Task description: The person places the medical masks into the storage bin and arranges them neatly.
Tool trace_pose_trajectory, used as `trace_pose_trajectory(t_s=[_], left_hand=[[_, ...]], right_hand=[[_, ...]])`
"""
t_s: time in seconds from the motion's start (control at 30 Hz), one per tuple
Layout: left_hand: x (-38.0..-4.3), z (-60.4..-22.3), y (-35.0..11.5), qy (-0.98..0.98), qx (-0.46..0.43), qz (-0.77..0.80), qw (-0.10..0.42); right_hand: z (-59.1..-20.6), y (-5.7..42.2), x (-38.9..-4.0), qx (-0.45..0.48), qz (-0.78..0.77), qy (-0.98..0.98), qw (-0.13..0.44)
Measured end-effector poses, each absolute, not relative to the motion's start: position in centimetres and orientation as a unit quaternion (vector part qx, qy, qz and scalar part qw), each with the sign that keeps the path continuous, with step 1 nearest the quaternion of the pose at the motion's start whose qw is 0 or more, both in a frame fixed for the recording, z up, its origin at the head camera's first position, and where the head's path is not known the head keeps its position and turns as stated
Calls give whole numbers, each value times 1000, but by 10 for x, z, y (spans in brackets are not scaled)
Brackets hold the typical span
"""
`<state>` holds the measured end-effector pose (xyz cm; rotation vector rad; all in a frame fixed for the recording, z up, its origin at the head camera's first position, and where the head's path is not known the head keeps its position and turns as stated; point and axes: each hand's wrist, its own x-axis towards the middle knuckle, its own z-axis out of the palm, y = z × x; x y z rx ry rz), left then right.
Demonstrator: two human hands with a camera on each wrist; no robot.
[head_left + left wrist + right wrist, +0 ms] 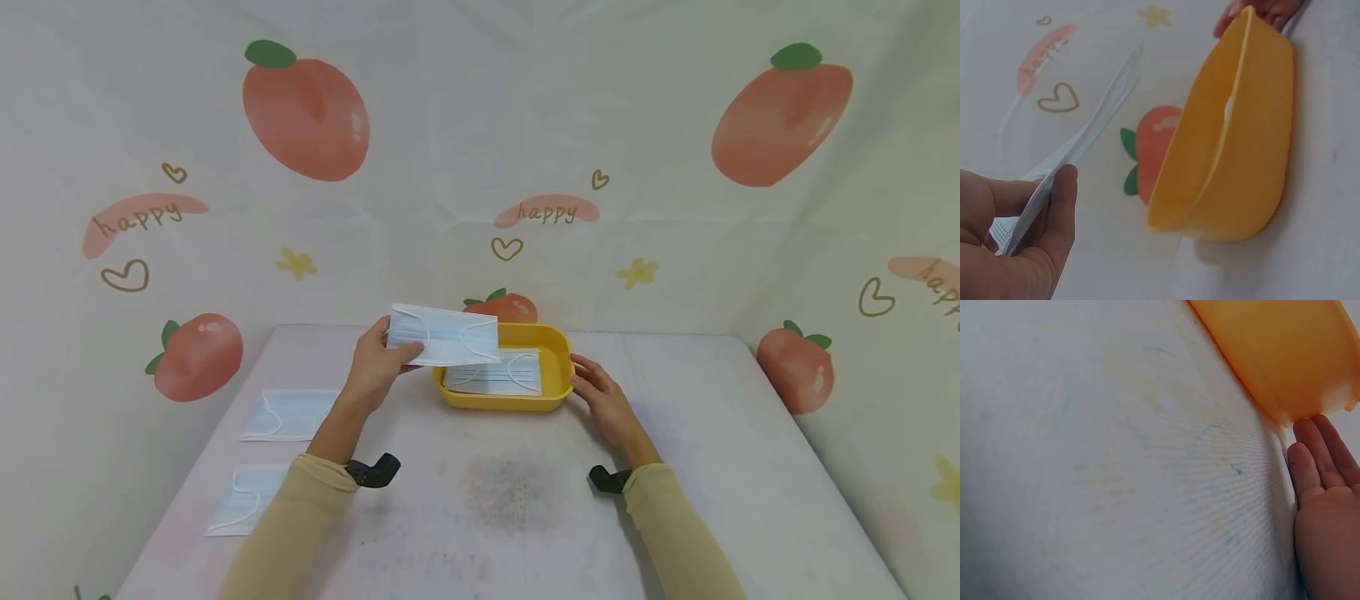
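A light blue pleated face mask [442,335] with white ear loops is pinched at its left end between the thumb and fingers of my left hand [377,360]. In the head view it overlaps the left part of a yellow plastic basket [555,358]. Inside the basket lies another face mask [502,377], partly covered by the held one. In the left wrist view the held mask [1079,140] is seen nearly edge-on, beside the basket [1260,131]. My right hand [606,408] is at the basket's right end, its extended fingertips [1313,428] against the outer wall.
Two more face masks lie on the left side of the white table, one farther back [288,415] and one nearer [243,500], both partly hidden by my left arm. A white curtain [442,125] printed with fruit stands behind the table.
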<state>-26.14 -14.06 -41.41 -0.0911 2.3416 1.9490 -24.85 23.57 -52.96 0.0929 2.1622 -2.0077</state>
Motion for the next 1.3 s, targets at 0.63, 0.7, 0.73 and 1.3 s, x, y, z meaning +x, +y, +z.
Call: trace_pose_trajectory(t_s=[0.63, 0.7, 0.73, 1.3], left_hand=[[-279, -439, -92, 737, -22, 669, 99], [-281, -440, -87, 735, -24, 670, 104], [-282, -441, -85, 734, -25, 670, 106], [-293, -457, -58, 777, -34, 619, 109]], right_hand=[[-533, 239, -247, 26, -687, 721, 91], [-534, 239, -248, 27, -681, 726, 94], [-534, 239, -248, 28, -678, 728, 95], [-533, 238, -248, 15, -665, 742, 82]])
